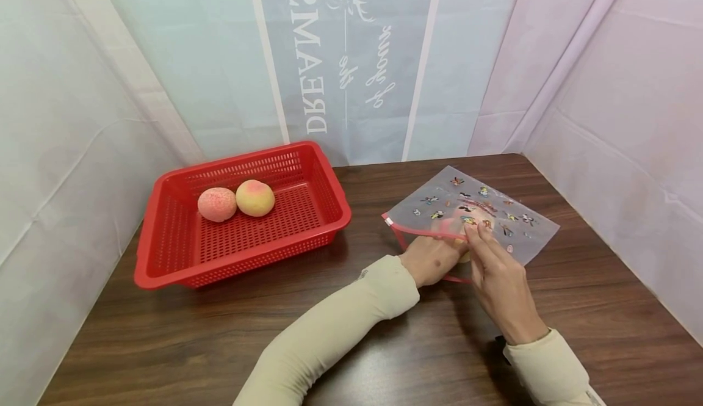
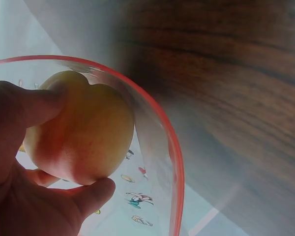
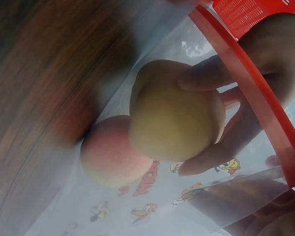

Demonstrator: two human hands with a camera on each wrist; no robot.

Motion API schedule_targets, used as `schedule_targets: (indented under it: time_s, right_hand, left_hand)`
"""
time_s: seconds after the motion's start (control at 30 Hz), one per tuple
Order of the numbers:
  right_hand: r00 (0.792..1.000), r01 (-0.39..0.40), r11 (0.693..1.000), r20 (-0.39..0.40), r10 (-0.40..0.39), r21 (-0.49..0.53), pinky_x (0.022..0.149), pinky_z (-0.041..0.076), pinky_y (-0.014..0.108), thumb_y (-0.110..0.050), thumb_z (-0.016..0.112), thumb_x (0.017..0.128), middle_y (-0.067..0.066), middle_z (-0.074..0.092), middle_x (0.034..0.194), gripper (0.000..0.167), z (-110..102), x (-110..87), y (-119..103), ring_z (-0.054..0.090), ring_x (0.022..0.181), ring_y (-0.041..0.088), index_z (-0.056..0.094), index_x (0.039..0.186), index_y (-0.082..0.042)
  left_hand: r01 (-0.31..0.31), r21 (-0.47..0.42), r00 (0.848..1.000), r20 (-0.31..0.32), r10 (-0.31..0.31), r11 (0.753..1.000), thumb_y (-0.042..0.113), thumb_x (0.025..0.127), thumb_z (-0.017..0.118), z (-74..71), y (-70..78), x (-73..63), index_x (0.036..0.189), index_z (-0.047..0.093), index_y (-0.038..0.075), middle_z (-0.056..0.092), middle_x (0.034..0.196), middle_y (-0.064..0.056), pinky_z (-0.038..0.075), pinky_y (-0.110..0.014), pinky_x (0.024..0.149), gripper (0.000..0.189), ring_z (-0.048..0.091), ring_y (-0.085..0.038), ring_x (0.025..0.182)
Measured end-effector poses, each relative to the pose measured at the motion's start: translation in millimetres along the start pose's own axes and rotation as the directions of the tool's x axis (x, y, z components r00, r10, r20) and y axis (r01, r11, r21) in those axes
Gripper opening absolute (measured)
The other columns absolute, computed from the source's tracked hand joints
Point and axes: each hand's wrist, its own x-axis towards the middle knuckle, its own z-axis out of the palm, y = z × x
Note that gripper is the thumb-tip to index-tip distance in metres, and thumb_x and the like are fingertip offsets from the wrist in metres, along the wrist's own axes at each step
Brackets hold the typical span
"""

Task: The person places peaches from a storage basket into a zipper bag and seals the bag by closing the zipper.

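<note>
A peach (image 2: 88,128) sits in the grip of my left hand (image 1: 434,261), thumb on one side and fingers on the other. That hand reaches through the mouth of a clear zip bag (image 1: 423,201) with a red rim and cartoon prints. Inside the bag, a second, pinker peach (image 3: 113,152) lies beside the held one in the right wrist view. My right hand (image 1: 502,287) pinches the bag's rim at its near right side and holds the mouth apart; its thumb is mostly hidden in the head view.
To the left stands a red perforated basket (image 1: 258,256) holding a pink peach (image 1: 216,204) and a yellow peach (image 1: 255,198). Cloth walls (image 1: 351,119) close off the back and both sides of the dark wooden table (image 1: 362,357).
</note>
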Motion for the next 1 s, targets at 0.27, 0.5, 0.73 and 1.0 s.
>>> schedule_targets:
  time_s: [0.27,0.5,0.73,1.0]
  right_hand:
    - [1.0,0.005,1.0,0.007,-0.005,-0.011,0.082,0.049,0.067,0.01,0.067,0.084,0.027,0.063,0.125,0.044,-3,-0.1,0,0.064,0.109,0.045,0.067,0.127,0.0]
    - [1.0,-0.002,1.0,0.01,0.002,0.0,0.083,0.048,0.067,0.007,0.065,0.088,0.025,0.063,0.127,0.04,-3,-1.7,0,0.064,0.111,0.044,0.067,0.128,0.0]
    - [1.0,-0.007,1.0,0.017,0.007,-0.004,0.083,0.047,0.069,0.013,0.07,0.08,0.023,0.062,0.129,0.048,-5,-1.8,0,0.063,0.113,0.042,0.067,0.127,0.001]
    - [1.0,0.0,1.0,0.02,0.0,-0.003,0.084,0.048,0.067,0.012,0.068,0.082,0.025,0.062,0.128,0.048,-4,-1.8,0,0.063,0.113,0.043,0.066,0.128,0.001]
  left_hand:
    - [0.031,0.076,0.999,0.017,-0.033,0.997,0.032,0.107,0.044,-1.2,3.0,5.8,0.14,0.053,0.025,0.055,0.133,0.004,0.041,-0.029,0.105,0.035,0.051,-0.015,0.122]
    - [0.09,0.004,0.994,0.069,-0.09,0.996,0.031,0.107,0.045,-0.7,3.6,13.6,0.141,0.052,0.019,0.054,0.137,0.001,0.048,-0.027,0.097,0.037,0.056,-0.015,0.117]
    - [0.118,0.075,0.989,0.082,-0.124,0.99,0.033,0.107,0.043,1.0,3.4,17.7,0.145,0.049,0.025,0.044,0.149,0.001,0.043,-0.027,0.101,0.04,0.049,-0.015,0.126]
    - [0.135,0.134,0.989,0.042,-0.142,0.982,0.035,0.106,0.042,4.0,4.2,19.2,0.145,0.048,0.029,0.045,0.149,0.002,0.042,-0.027,0.104,0.04,0.045,-0.013,0.132]
